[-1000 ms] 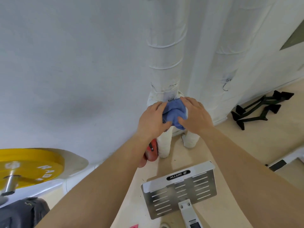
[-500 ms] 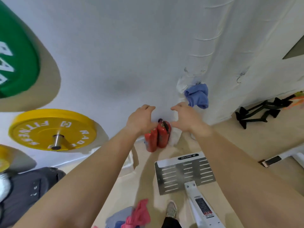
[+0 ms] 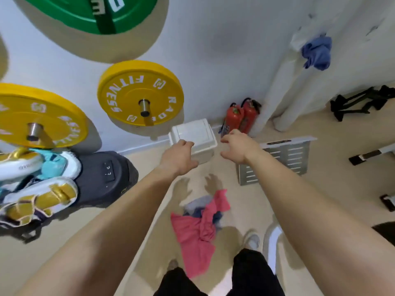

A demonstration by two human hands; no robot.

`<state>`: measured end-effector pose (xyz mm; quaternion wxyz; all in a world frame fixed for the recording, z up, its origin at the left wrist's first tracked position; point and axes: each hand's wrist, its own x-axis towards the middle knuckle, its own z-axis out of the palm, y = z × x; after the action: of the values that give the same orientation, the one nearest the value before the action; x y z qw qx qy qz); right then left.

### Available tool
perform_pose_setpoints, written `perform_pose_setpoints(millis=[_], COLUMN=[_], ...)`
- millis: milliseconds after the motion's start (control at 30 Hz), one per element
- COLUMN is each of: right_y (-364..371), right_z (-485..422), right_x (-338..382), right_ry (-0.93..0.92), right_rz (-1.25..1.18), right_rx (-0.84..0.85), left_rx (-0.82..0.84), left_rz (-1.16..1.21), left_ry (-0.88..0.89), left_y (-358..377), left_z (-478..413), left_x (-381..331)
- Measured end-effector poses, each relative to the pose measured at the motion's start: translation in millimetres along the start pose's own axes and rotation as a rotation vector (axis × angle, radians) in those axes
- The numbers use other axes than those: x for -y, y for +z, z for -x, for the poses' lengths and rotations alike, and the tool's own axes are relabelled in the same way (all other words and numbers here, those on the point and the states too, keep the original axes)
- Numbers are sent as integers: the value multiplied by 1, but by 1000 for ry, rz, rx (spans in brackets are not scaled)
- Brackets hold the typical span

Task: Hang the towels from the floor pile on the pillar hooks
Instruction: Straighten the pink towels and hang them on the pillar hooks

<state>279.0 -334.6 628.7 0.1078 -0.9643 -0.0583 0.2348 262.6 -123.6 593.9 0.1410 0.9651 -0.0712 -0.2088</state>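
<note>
Several towels [image 3: 197,229] lie below the right hand [image 3: 237,148].

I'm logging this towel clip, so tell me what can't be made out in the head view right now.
1. Pillar hook, head view: covered by the hung blue towel.
2. Floor pile, head view: the pink towel lies over grey and blue cloth; the count is unclear.
3. Green plate, head view: cut by the top edge, lettering incomplete.
</note>
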Motion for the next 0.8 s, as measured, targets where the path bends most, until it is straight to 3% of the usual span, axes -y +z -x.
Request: perform_pose_setpoints(millis=[200, 400, 800], right_y=[85, 225, 546], right_z=[37, 54, 9], right_x=[21, -19, -117], right_ry=[-29, -9, 199], right_rz=[-31, -136, -255], right_rx=[78, 206, 330], left_rx=[54, 83, 287], left_rz=[51, 153, 106], left_ry=[-95, -213, -170], left_y=[73, 207, 531], left_z=[70, 96, 28], left_x=[31, 41, 118])
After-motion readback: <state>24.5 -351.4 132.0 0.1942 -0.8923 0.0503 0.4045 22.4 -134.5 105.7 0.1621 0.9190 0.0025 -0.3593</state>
